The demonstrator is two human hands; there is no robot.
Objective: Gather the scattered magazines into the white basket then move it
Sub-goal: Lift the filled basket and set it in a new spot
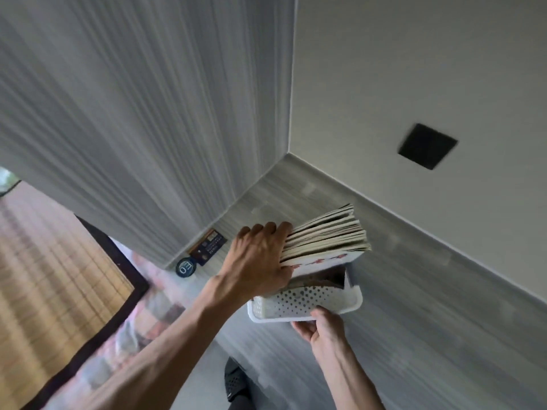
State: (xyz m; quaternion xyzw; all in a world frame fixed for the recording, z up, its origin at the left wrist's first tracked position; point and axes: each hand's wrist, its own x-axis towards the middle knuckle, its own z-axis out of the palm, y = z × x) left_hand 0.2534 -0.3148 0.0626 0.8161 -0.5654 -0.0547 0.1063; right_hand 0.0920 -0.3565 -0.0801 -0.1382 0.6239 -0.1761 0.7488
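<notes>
**Both hands on the loaded basket near the wall corner**

The white basket (305, 300) is being held up off the floor, in front of the corner where the striped wall (133, 113) meets the plain wall (414, 69). The magazines (325, 235) are standing in the basket, fanned and leaning, their page edges sticking out above its rim.

The left hand (257, 258) is pressing against the near side of the stack, just above the basket's left end; its fingers (278, 227) are curling over the top edges of the magazines and its thumb is lying on the front cover. The right hand (322, 327) is gripping the basket from below, its fingers pinched on the lower rim at the perforated side.

Left of the basket, on the floor at the foot of the striped wall, a dark card (207, 247) and a round dark tag (186, 267) are lying. Farther left of the basket a woven mat (59, 276) is spreading out.
</notes>
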